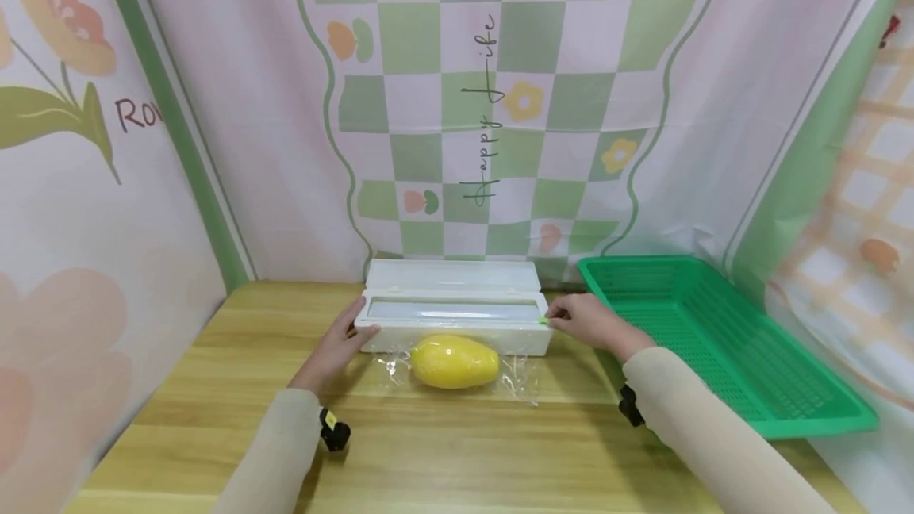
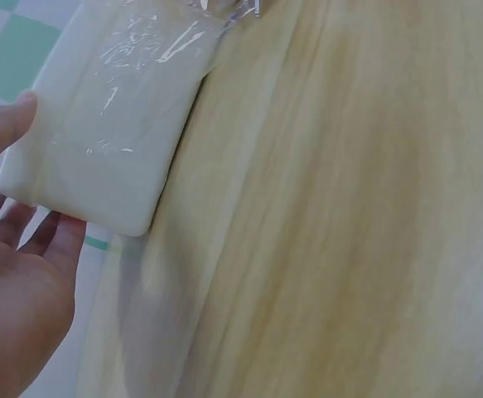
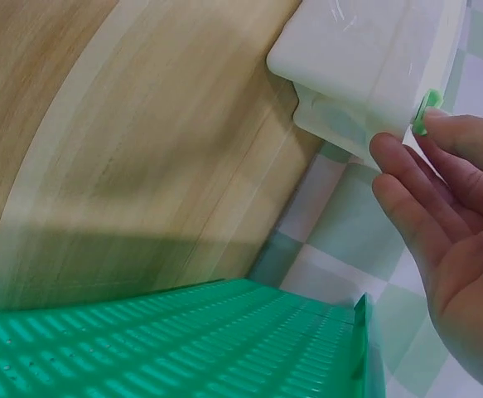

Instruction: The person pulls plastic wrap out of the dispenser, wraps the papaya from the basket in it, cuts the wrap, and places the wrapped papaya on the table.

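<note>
A white cling film dispenser box (image 1: pixel 457 337) stands on the table with its lid (image 1: pixel 453 275) tipped back and a roll of film inside. At its left end my left hand (image 1: pixel 338 349) holds the box, thumb on one side and fingers on the end in the left wrist view. My right hand (image 1: pixel 591 322) pinches a small green slide cutter (image 3: pixel 426 112) at the box's right end, between thumb and forefinger. In front of the box lies a yellow, mango-like fruit (image 1: pixel 455 362) on clear film (image 1: pixel 520 379), which spreads out on both sides and runs up the box's front.
A green perforated plastic basket (image 1: pixel 714 339) sits at the right, close to my right forearm. The wooden table (image 1: pixel 457 458) ends at the back against a checked curtain (image 1: pixel 493 101). Printed cloth hangs on both sides.
</note>
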`<action>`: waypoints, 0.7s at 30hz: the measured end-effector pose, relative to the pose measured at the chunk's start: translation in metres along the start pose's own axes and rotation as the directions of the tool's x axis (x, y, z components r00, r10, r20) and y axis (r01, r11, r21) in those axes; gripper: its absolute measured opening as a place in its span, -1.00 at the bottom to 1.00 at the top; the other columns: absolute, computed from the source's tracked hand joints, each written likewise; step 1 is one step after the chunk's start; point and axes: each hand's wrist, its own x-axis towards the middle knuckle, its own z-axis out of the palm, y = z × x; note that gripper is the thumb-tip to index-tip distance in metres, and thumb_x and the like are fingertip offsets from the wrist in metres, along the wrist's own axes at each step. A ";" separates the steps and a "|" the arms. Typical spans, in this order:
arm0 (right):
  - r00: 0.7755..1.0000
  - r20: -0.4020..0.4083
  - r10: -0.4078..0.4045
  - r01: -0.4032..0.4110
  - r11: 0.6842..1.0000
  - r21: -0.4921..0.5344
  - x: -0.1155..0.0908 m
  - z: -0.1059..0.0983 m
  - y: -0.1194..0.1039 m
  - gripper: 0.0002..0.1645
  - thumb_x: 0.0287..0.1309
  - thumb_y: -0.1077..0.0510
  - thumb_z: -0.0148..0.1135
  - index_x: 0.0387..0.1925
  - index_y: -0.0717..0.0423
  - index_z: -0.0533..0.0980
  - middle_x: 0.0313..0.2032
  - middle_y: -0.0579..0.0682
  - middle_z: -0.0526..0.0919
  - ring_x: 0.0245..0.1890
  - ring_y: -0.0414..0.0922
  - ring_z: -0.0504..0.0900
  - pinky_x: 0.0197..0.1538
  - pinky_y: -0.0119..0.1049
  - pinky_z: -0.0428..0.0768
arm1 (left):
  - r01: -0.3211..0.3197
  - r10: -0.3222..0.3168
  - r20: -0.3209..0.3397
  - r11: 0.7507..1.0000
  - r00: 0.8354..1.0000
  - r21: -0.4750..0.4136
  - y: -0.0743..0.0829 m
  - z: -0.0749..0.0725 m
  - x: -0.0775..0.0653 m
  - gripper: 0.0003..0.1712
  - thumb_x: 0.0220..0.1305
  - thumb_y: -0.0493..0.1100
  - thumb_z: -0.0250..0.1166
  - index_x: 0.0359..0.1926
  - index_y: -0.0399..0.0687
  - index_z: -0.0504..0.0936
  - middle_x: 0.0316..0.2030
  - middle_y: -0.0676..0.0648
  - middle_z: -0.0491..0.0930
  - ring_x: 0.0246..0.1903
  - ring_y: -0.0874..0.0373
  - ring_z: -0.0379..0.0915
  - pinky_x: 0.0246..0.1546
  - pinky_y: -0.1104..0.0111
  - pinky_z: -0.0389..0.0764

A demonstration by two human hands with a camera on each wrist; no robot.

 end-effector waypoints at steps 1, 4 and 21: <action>1.000 0.000 0.002 -0.002 1.000 0.001 0.000 0.001 0.000 -0.85 0.36 0.22 0.23 -0.15 0.18 0.67 -0.23 -0.01 0.71 -0.18 -0.03 0.66 -0.10 -0.06 0.65 | 0.001 -0.001 0.005 1.000 1.000 -0.007 0.000 -0.001 0.000 -0.11 0.48 0.06 0.19 0.61 0.02 -0.08 0.57 -0.19 -0.22 0.48 -0.27 -0.11 0.42 -0.03 0.11; 1.000 -0.002 0.007 -0.007 1.000 0.006 0.000 0.001 -0.002 -0.84 0.36 0.22 0.23 -0.15 0.19 0.67 -0.24 -0.02 0.71 -0.20 -0.05 0.66 -0.11 -0.07 0.65 | -0.005 0.006 0.029 1.000 1.000 -0.023 -0.001 -0.005 -0.001 -0.09 0.47 0.06 0.20 0.61 0.00 -0.10 0.57 -0.22 -0.24 0.48 -0.28 -0.14 0.42 -0.04 0.09; 0.977 -0.195 -0.085 0.072 0.995 -0.073 -0.006 0.006 -0.049 -0.57 0.37 0.16 0.18 0.17 0.30 0.49 0.12 0.27 0.54 0.16 0.22 0.48 0.17 0.15 0.50 | -0.221 0.232 -0.125 0.971 0.965 0.093 0.032 -0.004 -0.013 -0.52 0.44 -0.18 0.24 0.33 -0.13 0.48 0.36 -0.22 0.34 0.35 -0.19 0.22 0.36 -0.06 0.26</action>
